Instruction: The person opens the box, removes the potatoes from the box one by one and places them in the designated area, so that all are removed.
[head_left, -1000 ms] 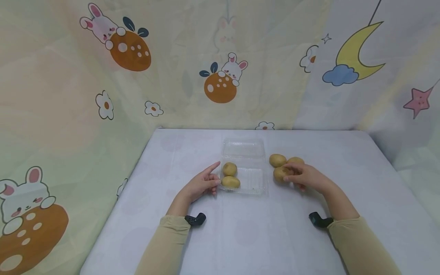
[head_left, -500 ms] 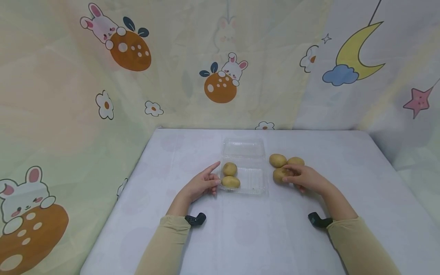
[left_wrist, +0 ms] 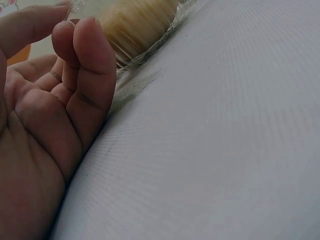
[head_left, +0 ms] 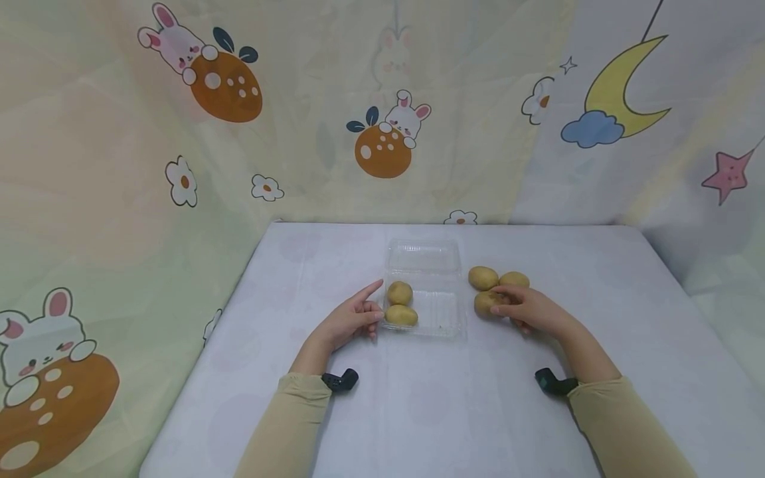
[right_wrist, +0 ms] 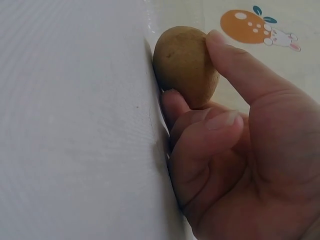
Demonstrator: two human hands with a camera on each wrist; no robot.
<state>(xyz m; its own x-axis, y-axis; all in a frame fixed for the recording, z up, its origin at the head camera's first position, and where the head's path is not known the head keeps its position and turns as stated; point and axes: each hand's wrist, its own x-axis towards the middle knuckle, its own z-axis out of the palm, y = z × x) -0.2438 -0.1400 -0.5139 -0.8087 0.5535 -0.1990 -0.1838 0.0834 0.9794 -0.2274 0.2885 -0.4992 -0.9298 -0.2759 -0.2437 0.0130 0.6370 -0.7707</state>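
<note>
Right fingers pinch one potato; two others near; left fingers loose, empty, beside box; two potatoes inside.

Bunny-print bkgd behind wht tbl

No text, label, brand, number or sign can be read in any of the views
</note>
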